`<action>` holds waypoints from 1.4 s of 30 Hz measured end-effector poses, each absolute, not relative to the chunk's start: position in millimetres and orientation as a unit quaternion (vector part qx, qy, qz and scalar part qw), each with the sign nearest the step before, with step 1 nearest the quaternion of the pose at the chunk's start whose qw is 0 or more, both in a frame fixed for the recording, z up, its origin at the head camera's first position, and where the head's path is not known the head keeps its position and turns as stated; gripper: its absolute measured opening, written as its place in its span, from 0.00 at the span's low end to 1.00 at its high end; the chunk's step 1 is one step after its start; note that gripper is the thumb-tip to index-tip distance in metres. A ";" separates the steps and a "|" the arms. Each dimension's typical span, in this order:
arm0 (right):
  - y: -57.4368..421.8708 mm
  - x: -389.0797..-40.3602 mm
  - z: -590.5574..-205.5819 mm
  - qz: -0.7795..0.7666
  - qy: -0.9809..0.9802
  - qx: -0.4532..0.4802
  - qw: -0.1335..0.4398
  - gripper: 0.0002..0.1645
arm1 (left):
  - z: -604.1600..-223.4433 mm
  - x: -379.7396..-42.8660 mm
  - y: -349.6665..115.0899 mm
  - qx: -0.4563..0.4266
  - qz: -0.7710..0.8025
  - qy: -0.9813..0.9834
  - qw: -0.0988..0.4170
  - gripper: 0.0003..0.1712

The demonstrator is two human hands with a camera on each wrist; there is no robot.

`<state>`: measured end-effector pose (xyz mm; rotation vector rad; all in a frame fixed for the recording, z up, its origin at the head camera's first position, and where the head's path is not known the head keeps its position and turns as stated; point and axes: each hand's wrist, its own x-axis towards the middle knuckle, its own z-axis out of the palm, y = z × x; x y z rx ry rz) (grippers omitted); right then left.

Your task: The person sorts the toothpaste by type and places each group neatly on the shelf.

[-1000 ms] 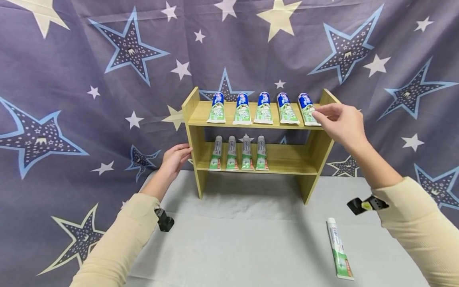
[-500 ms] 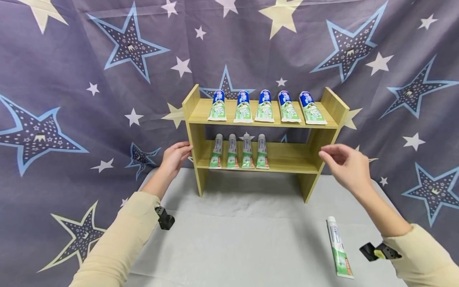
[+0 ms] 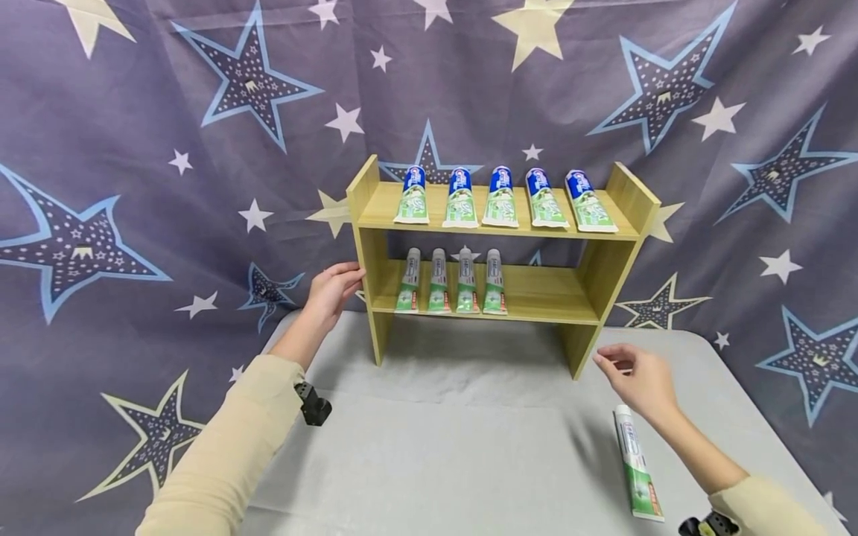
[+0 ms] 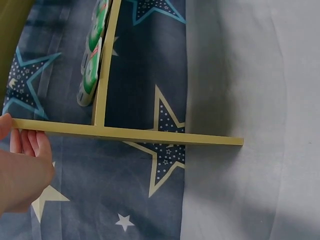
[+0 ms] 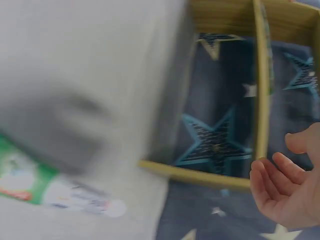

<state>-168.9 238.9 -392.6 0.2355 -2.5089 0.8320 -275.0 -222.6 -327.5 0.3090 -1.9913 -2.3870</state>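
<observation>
My left hand (image 3: pixel 330 292) holds the left side panel of a two-tier wooden shelf (image 3: pixel 543 290). In the left wrist view, the thumb is at the edge of that panel (image 4: pixel 165 136) and the fingers (image 4: pixel 31 142) lie along its outer face. My right hand (image 3: pixel 640 380), loosely curved and holding nothing, hovers above and beside a white-and-green toothpaste tube (image 3: pixel 637 469) lying on the table. Blue-and-green toothpaste tubes (image 3: pixel 500 197) line the top tier in a row. White-and-green tubes (image 3: pixel 466 281) stand side by side on the left of the lower tier.
A grey cloth covers the table (image 3: pixel 436 454) under the shelf. Behind it hangs a dark curtain (image 3: pixel 221 171) printed with stars. The lower tier's right part (image 3: pixel 546 294) is bare wood.
My right hand has left the rightmost tube on the top tier and come down past the shelf's right side towards the tube on the table. The left hand stays at the panel.
</observation>
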 end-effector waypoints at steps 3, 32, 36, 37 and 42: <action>246.0 -165.9 -408.2 0.299 -0.927 0.070 0.216 0.09 | -327.6 -276.0 -222.3 0.098 -0.765 -0.636 0.010 0.27; 309.0 -147.3 -494.6 0.258 -0.965 -0.030 -0.020 0.31 | -327.1 -273.1 -222.7 0.093 -0.763 -0.639 0.003 0.28; 308.9 -145.7 -496.8 0.277 -0.958 -0.061 -0.039 0.30 | -327.7 -272.8 -222.9 0.092 -0.767 -0.635 0.004 0.28; 308.4 -145.6 -497.3 0.286 -0.954 -0.072 -0.049 0.30 | -327.8 -273.1 -222.9 0.091 -0.767 -0.635 0.005 0.28; 304.0 -146.6 -498.7 0.331 -0.930 -0.127 -0.095 0.28 | -327.7 -275.2 -222.7 0.094 -0.768 -0.633 0.011 0.27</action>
